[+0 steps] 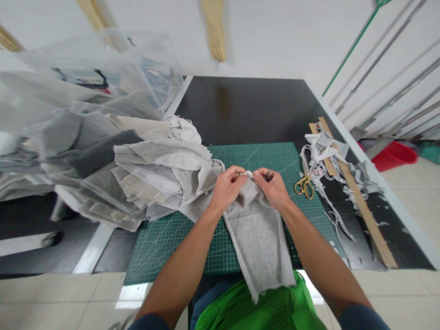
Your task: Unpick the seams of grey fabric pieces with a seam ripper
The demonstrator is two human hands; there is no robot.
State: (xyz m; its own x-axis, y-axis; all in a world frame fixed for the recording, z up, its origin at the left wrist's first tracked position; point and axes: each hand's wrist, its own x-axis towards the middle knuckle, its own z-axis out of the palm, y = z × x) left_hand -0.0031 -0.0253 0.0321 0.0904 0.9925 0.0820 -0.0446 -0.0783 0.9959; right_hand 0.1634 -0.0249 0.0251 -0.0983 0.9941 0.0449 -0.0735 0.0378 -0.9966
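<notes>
A grey fleece fabric piece (257, 238) lies on the green cutting mat (165, 238) and hangs over the table's near edge. My left hand (227, 188) and my right hand (273, 185) both pinch its far folded edge, fingers closed on the cloth, nearly touching each other. Something small and dark shows between my right fingers; I cannot make it out. Gold-handled scissors (304, 185) lie on the mat just right of my right hand.
A heap of grey and white fabric pieces (137, 178) covers the mat's left side, with clear plastic bins (103, 68) behind. Fabric trimmings (323, 156) and a wooden ruler (357, 197) lie on the black table (247, 110) at right. A red basin (393, 156) sits on the floor.
</notes>
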